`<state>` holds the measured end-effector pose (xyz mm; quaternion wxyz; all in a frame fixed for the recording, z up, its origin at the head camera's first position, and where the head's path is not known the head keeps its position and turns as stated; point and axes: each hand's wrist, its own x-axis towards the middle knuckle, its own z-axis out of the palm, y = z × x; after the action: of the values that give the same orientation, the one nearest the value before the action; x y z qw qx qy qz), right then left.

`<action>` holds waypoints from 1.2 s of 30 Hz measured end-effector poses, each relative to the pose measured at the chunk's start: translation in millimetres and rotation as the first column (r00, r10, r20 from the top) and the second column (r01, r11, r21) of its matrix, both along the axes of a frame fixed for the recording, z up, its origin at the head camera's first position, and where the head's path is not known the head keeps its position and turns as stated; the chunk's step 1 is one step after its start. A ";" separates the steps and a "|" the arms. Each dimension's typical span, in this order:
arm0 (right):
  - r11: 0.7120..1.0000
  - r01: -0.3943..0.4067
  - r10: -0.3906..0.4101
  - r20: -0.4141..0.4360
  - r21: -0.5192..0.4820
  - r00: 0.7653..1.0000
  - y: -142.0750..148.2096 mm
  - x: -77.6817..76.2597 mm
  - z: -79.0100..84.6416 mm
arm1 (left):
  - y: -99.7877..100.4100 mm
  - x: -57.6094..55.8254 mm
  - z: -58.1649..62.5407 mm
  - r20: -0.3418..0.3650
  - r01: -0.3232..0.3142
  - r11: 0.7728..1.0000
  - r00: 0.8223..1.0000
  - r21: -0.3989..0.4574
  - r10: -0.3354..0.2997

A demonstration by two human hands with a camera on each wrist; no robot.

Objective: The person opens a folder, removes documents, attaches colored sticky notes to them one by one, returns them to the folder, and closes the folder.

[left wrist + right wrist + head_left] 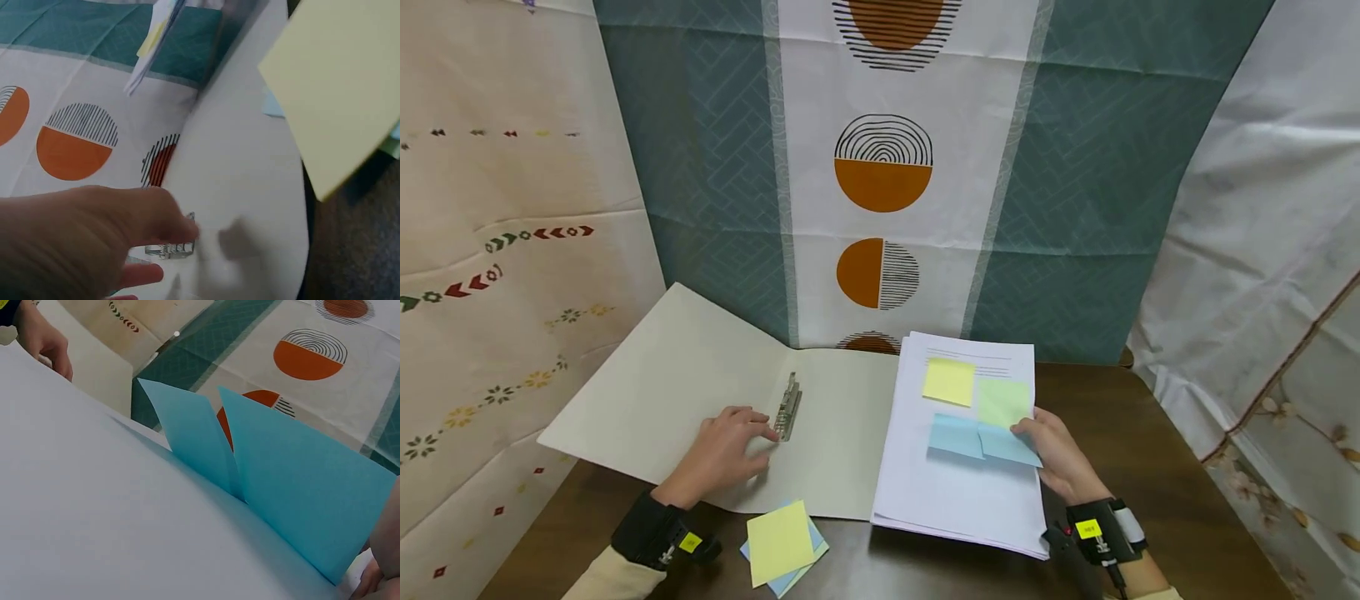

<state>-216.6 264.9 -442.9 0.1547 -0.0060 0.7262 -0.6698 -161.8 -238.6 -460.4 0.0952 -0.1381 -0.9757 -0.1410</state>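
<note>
An open white lever-arch file (850, 400) lies on the table, its metal clip mechanism (787, 408) near the fold. My left hand (722, 454) is over the left cover with relaxed fingers, a fingertip touching the clip's lower end; in the left wrist view the hand partly hides the clip (178, 250). My right hand (1056, 454) pinches the right edge of a stack of white paper (955, 500), thumb on top. The stack is tilted above the file's right side. On its top sheet are a yellow sticky note (950, 382), a green one (1003, 402) and two blue ones (306, 494).
A loose pile of sticky notes (780, 542), yellow uppermost, lies at the table's front edge below the file. Brown tabletop (1180, 492) shows to the right. Patterned cloth (1090, 208) hangs behind and on both sides.
</note>
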 end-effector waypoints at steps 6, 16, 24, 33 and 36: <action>1.000 0.017 -0.017 0.002 0.005 1.000 1.9 1.9 2.6 | -4.2 0.0 -4.8 0.127 0.047 0.999 0.991 -0.012 -0.045; 0.999 0.026 -0.027 0.009 0.036 1.000 5.7 5.7 6.5 | 11.9 0.0 -11.5 0.155 0.067 0.998 0.986 0.004 -0.067; 0.999 0.026 -0.026 0.013 0.043 1.000 14.5 8.8 6.5 | 45.7 7.1 -13.5 0.163 0.088 0.994 0.982 0.057 -0.096; 0.997 0.034 -0.034 0.003 0.062 0.999 19.6 11.1 8.0 | 84.6 8.0 -14.3 0.151 0.187 0.981 0.969 0.054 -0.193; 0.997 0.028 -0.028 0.002 0.069 1.000 21.0 12.0 9.0 | 96.9 7.4 -13.7 0.133 0.226 0.974 0.964 0.032 -0.228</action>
<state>-204.6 285.8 -433.9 0.1464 0.0104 0.7488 -0.6463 -154.3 -141.7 -474.0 0.0130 -0.2383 -0.9564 -0.1683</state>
